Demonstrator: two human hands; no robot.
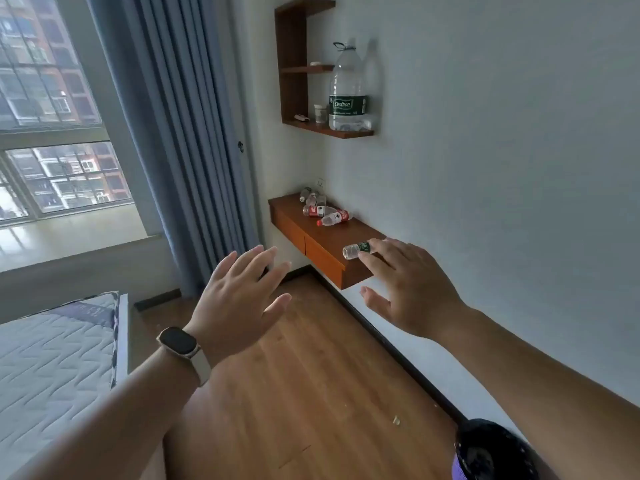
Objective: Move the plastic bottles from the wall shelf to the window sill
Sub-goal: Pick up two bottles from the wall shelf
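Wooden wall shelf point(330, 237) has a small clear green-label bottle point(356, 250) lying on its side at the near corner; right hand point(412, 289) is stretched over it palm-down, fingers straight and spread, tips seemingly just touching it (hard to call from here). Left hand point(239, 299) hovers off the shelf, fingers splayed, holding nothing, and smooth red-label bottles point(334, 218) lie further back.

green-label bottle point(356, 250): one end behind right grip point(412, 289) | far bottles point(311, 199): count unclear
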